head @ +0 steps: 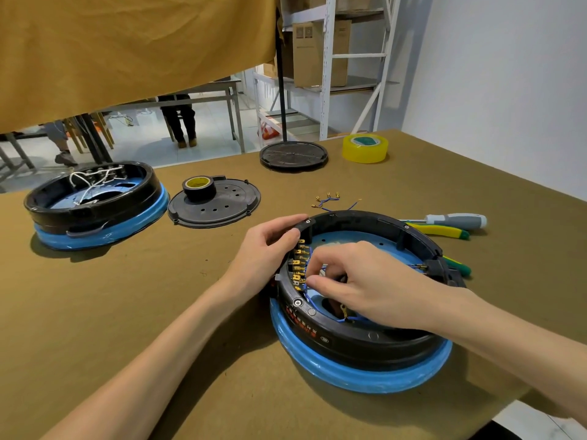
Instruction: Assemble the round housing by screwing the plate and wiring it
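Round housing [359, 338] flat (opening upward)

We note a glossy black plastic housing [365, 331] on a smooth blue base ring [359, 373]; brass-coloured metal terminals [298, 265]; matt olive cloth over the table [158, 312]; glossy yellow tape roll [365, 148].

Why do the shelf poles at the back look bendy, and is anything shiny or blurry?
Head view: the wide-angle lens bows the shelf rack and the table edges; the near housing shows soft glare on its black rim; the yellow tape roll gleams; shadows are soft under the far housing; the right hand and left hand look sharp.
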`<action>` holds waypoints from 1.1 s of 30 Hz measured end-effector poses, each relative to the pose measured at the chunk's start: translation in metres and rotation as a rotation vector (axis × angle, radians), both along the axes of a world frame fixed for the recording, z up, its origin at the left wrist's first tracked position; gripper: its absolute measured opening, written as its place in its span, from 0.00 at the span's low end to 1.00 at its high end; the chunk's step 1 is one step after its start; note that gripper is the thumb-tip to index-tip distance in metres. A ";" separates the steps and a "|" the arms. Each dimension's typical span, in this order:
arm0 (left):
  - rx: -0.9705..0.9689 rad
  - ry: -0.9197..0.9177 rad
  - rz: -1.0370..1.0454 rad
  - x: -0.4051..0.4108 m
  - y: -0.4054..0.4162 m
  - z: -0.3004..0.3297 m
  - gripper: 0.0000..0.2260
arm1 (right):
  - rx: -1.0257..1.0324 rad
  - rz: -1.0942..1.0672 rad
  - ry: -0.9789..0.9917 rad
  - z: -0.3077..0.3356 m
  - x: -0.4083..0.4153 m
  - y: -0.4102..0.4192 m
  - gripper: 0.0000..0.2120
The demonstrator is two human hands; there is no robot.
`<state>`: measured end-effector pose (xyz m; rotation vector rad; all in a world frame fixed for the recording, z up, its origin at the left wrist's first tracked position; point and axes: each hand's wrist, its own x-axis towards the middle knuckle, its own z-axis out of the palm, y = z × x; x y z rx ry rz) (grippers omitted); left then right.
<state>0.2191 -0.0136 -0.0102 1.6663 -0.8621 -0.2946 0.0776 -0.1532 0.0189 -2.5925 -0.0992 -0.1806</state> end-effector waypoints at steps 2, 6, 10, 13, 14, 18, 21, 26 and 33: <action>-0.008 0.003 -0.001 0.001 0.000 -0.001 0.15 | -0.002 0.005 0.006 0.000 0.000 0.000 0.07; -0.026 0.027 -0.012 0.001 -0.002 -0.004 0.15 | -0.042 -0.011 0.000 0.000 0.000 0.000 0.06; -0.079 0.052 0.027 -0.002 -0.003 -0.008 0.14 | -0.172 -0.005 -0.008 0.003 0.002 0.003 0.08; -0.077 0.079 0.023 -0.001 -0.003 -0.010 0.15 | -0.198 -0.007 -0.004 0.006 0.002 0.001 0.09; -0.078 0.084 0.021 -0.001 -0.002 -0.010 0.14 | -0.194 -0.010 0.002 0.006 0.001 0.000 0.10; -0.088 0.088 0.021 -0.001 -0.003 -0.010 0.14 | -0.182 0.002 0.009 0.003 -0.002 -0.003 0.08; -0.091 0.092 0.018 -0.001 -0.003 -0.011 0.14 | -0.177 0.007 0.004 0.003 -0.001 -0.002 0.09; -0.110 0.075 0.012 0.000 -0.004 -0.013 0.14 | -0.202 0.012 0.008 0.004 0.000 0.000 0.08; -0.114 0.045 0.010 0.000 -0.004 -0.015 0.15 | -0.271 0.017 0.011 0.003 0.000 0.001 0.09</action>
